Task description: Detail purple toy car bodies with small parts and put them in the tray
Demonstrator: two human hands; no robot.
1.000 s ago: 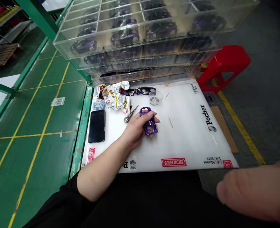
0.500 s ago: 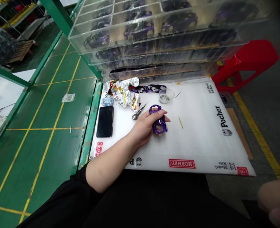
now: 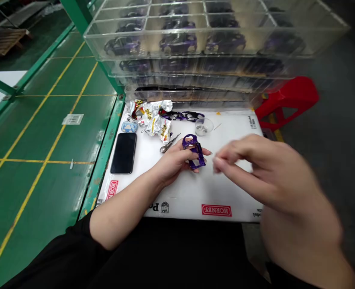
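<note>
The left hand (image 3: 173, 162) pinches one purple shell (image 3: 199, 152) – the right hand's (image 3: 274, 176) blurred grip cannot be determined – while more purple shells (image 3: 179, 42) occupy the stacked clear trays (image 3: 150, 55).

The white sheet (image 3: 225, 184) over the surface carries "HORNBY" in a red box (image 3: 216, 210) at its near edge, with a cut-off "HORN" at left and "Po" between them. Its far-right corner reads "1:8 Model 1:4 Kits" — the print on the silver wrappers (image 3: 157, 122) is too small to read.

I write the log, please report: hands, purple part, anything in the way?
Left hand holds purple car shell; right hand nearby, blurred, grip unclear; nothing visible between.
</note>
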